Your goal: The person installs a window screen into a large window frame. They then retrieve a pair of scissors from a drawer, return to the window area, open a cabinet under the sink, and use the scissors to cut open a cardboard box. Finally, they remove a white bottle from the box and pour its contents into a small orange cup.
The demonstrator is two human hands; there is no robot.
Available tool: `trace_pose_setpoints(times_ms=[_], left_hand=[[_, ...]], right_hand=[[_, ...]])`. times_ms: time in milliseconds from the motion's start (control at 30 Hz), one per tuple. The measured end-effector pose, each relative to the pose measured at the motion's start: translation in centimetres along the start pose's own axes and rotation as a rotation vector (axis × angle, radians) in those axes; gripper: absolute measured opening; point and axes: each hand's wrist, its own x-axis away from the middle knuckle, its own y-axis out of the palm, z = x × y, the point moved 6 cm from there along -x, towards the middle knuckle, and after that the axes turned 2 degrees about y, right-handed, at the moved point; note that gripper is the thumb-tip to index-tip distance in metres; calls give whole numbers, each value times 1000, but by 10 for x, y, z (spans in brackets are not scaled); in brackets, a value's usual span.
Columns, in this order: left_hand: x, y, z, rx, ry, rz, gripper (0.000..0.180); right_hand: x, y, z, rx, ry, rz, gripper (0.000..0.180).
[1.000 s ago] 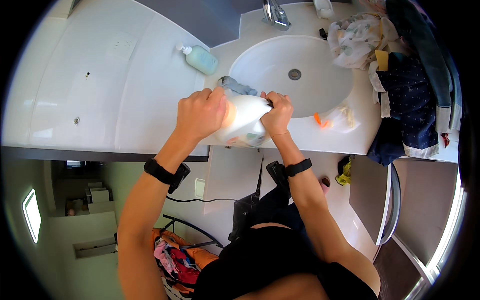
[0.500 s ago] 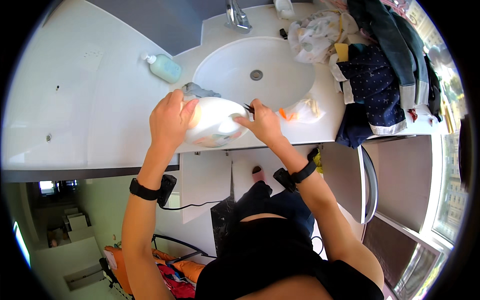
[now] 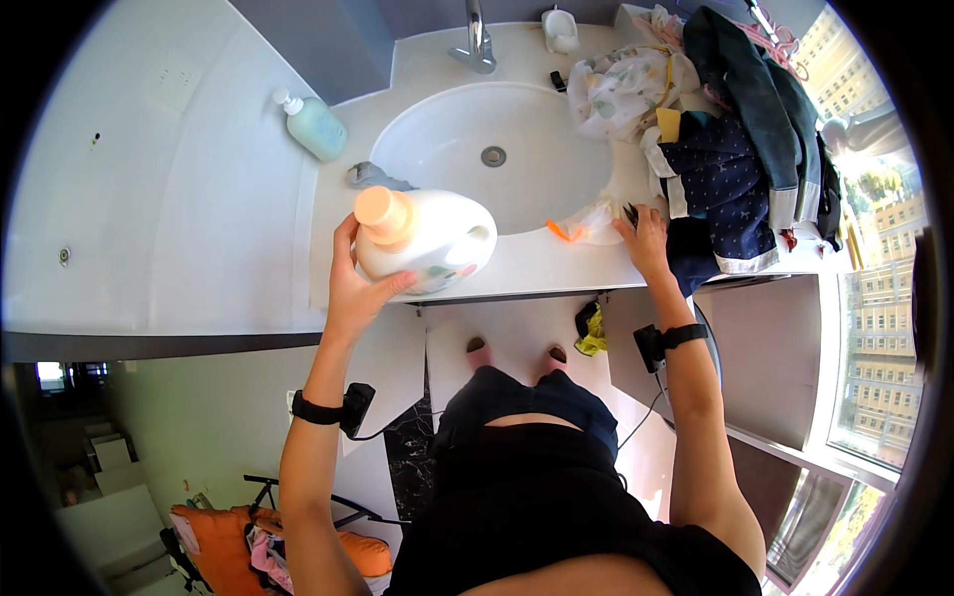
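My left hand [image 3: 360, 283] grips a white detergent jug [image 3: 447, 233] with a peach cap, fingers behind it and thumb across its front. The jug stands at the near edge of the counter, in front of the sink. Down at the counter to the right, my right hand [image 3: 648, 241] has its fingers closed round small black scissors [image 3: 631, 213]; only the dark pointed tips show. Just left of that hand lies a clear plastic packet [image 3: 594, 223] with an orange strip. A grey cloth [image 3: 373, 178] rests behind the jug by the sink's rim.
Behind the jug is a white oval sink [image 3: 397, 114] with a chrome faucet [image 3: 479, 45]. A pale green pump bottle [image 3: 316, 127] stands at the left. Clothes [image 3: 730, 149] and a crumpled plastic bag [image 3: 621, 94] are piled at the right. Below the counter, a cabinet door [image 3: 646, 343] hangs open.
My right hand has left the jug and moved right along the counter with the scissors. In my left hand the jug has turned, its peach cap now showing.
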Motion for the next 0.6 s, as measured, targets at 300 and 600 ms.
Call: trace_pose_setpoints(times_ms=[300, 600], left_hand=[[-4, 2, -6, -229, 173, 183, 84], [-2, 20, 17, -600, 152, 531, 76]], right_hand=[[-19, -106, -226, -123, -478, -7, 44], [2, -73, -417, 301, -729, -138, 50]])
